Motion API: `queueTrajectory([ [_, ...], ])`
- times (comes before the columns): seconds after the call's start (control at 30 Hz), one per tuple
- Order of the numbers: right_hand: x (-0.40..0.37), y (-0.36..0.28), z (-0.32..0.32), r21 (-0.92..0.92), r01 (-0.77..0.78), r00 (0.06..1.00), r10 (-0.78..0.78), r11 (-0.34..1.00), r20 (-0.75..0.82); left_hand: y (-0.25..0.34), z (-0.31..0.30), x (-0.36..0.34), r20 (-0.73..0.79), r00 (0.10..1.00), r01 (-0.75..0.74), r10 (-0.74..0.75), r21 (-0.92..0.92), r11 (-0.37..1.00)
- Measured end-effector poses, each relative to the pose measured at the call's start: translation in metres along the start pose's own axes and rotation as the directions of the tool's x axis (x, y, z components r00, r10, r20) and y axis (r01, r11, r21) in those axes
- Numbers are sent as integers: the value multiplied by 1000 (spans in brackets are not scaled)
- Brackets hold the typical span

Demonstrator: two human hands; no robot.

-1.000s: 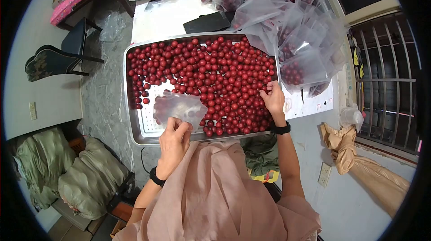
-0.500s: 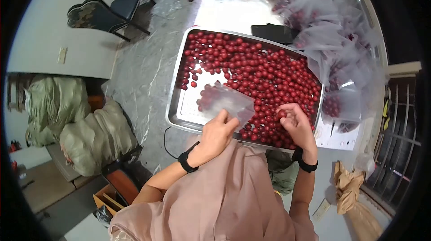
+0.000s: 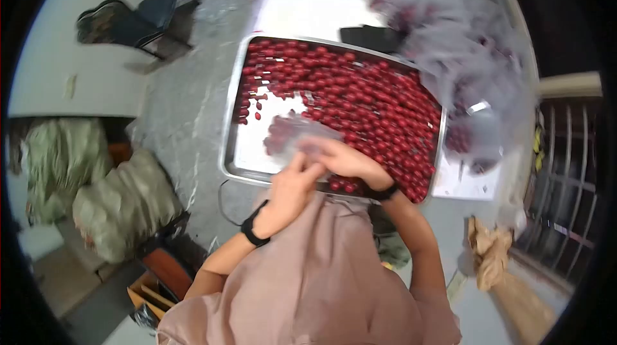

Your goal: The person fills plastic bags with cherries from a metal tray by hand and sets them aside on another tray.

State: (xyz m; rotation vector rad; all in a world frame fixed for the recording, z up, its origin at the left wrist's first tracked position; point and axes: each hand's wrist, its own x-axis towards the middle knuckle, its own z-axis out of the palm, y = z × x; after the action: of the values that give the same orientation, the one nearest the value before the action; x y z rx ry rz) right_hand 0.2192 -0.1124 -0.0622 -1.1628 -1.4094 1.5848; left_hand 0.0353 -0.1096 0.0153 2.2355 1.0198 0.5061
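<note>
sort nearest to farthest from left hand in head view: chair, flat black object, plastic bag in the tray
1. Plastic bag: in the tray, at the left hand.
2. Flat black object: beyond the tray's far edge.
3. Chair: upper left, on the floor.

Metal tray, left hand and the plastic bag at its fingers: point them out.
Metal tray (image 3: 251,148), head view: bare floor.
Left hand (image 3: 289,191), head view: its back.
Plastic bag (image 3: 283,134), head view: filled end.
</note>
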Motion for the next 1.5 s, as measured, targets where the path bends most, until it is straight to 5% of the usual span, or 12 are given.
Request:
queueTrajectory([
  [0.1,22,-9,0,-161,-102,989,117,982,91,2,0,1,-42,999,-4,5,21,1000],
  [0.17,44,22,8,-438,273,960,-271,857,68,3,-3,2,-6,1000,28,-28,43,999],
  [0.27,51,-39,4,-617,211,966,-66,759,249,2,-3,3,-23,1000,16,-16,36,999],
  [0.4,17,-34,5,-417,271,960,-276,868,49,5,-5,2,-15,1000,14,-14,30,999],
  [0.47,-7,-21,8,-258,32,983,-78,966,-169,6,-6,3,-11,1000,13,-12,28,1000],
  [0.6,-87,-72,-23,-179,6,950,-62,984,-308,5,-9,5,15,1000,-8,8,0,1000],
  [0.8,-183,-18,-78,-292,-314,623,-36,904,-781,7,-9,8,37,999,-27,26,12,1000],
  [0.9,-202,2,-100,-284,-594,512,81,752,-855,6,-8,7,42,999,-34,33,26,999],
  [1.1,-194,25,-113,-282,-823,422,197,493,-885,2,-8,6,35,998,-55,54,35,998],
  [1.2,-190,37,-113,-403,-846,444,44,349,-895,0,-8,5,37,998,-52,51,34,998],
  [1.33,-185,26,-118,-276,-883,383,242,380,-892,0,-9,5,39,998,-43,42,16,999],
  [1.5,-186,11,-116,-276,-844,415,233,459,-880,3,-9,5,30,999,-12,12,2,1000],
])
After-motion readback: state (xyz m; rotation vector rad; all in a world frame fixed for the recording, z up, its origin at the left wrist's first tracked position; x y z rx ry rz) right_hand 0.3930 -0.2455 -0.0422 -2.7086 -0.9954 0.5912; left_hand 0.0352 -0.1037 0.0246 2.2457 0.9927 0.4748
